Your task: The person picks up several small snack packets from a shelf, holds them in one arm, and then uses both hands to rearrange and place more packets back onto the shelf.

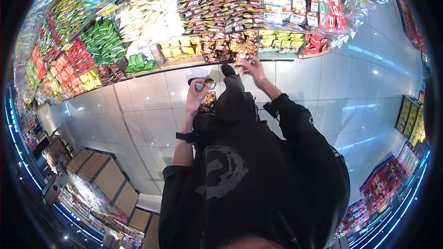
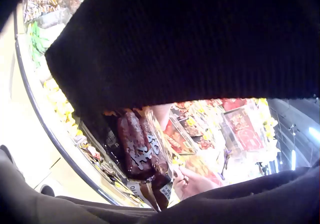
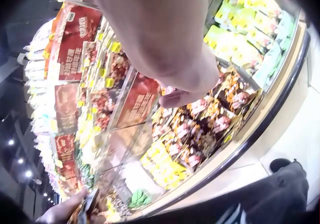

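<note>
In the head view the left hand (image 1: 197, 94), fingers curled, grips a dark packet with orange print (image 1: 208, 100) in front of the body. The left wrist view shows a glossy packet with brown-red pieces (image 2: 137, 146) against that hand; the sleeve covers most of the hand. The right hand (image 1: 253, 70) pinches an orange and brown packet (image 1: 241, 54) by the shelf's front edge. Seen from the right wrist, the right hand (image 3: 187, 86) is over a bin of similar packets (image 3: 197, 129), its fingertips partly hidden, and the left hand (image 3: 65, 210) is at lower left.
Curved shelving holds yellow packets (image 1: 182, 48), green packets (image 1: 102, 37) and pale green packets (image 1: 280, 41). Its dark front rim (image 3: 240, 151) runs below the bins. Tiled floor (image 1: 295, 80) lies before it; wooden crates (image 1: 99, 175) stand at lower left.
</note>
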Motion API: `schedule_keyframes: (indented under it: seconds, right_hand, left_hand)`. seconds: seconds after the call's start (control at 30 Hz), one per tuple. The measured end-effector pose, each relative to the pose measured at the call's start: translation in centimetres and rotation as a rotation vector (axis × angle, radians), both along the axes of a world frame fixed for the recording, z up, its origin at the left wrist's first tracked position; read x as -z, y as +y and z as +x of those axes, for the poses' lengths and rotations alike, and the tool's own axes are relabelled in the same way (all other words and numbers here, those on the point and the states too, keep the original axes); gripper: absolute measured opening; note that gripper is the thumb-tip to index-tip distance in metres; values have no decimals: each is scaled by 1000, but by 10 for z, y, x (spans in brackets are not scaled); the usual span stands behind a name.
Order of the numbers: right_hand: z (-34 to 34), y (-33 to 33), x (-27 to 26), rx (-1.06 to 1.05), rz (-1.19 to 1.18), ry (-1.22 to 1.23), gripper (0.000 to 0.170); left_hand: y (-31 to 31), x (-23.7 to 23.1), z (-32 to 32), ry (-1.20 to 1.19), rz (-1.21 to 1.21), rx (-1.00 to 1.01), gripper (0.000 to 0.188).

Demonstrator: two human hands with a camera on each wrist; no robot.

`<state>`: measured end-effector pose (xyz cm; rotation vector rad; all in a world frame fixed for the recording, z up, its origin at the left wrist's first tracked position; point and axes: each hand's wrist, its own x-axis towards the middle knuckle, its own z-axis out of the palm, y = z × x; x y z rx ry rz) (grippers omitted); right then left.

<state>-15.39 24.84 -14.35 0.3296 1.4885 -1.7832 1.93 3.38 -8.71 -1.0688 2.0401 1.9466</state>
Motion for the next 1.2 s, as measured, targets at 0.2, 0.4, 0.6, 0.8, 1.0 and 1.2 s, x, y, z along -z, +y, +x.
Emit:
schedule_keyframes:
  seconds: [0.2, 0.4, 0.6, 0.8, 1.0, 1.2]
  right_hand:
    - [-83, 20, 84, 234, 102, -75, 67]
    - [-130, 8, 122, 237, 37, -239, 33]
    - [-117, -3, 117, 252, 141, -138, 52]
    - [-99, 8, 139, 329, 157, -111, 47]
    - [-99, 4, 128, 363, 156, -69, 44]
    - [-79, 16, 117, 329, 245, -56, 38]
  left_hand:
    - [3, -20, 35, -116, 163, -141, 38]
    - [-6, -18, 38, -249, 161, -196, 37]
    - [-4, -17, 48, -214, 102, -232, 33]
    - [-2, -32, 39, -266, 126, -211, 34]
    - [3, -31, 33, -205, 176, -223, 38]
    - [4, -24, 37, -199, 168, -246, 38]
